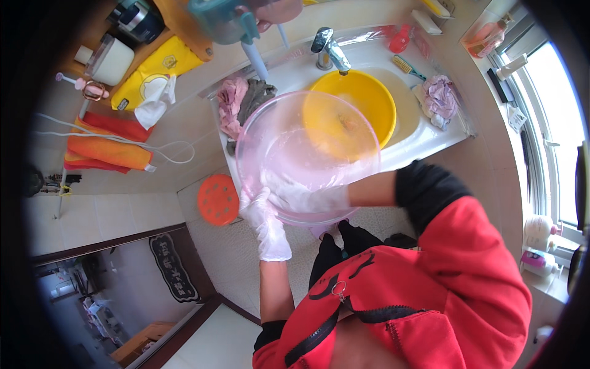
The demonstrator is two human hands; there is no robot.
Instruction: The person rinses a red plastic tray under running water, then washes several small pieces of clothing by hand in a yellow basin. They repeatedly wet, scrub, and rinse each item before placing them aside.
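A translucent pink plastic basin (pixel 318 177) is held over the sink's front edge, overlapping a yellow basin (pixel 385 106) in the view. My left hand (pixel 265 214), in a white glove, grips the pink basin's rim at the near left. My right hand (pixel 297 193), also gloved, reaches over the near side and lies against the inside of the pink basin. Motion blurs its fingers, and whether they hold anything cannot be told. The yellow basin sits in the white sink (pixel 410 150) below a chrome faucet (pixel 329 50).
Crumpled pink cloth (pixel 232 104) and grey cloth (pixel 256 98) lie at the sink's left. A scrub brush (pixel 408 67), lilac cloth (pixel 439 98) and red bottle (pixel 399 39) are on its right. An orange stool (pixel 217 199) stands on the floor. White cables (pixel 120 137) hang left.
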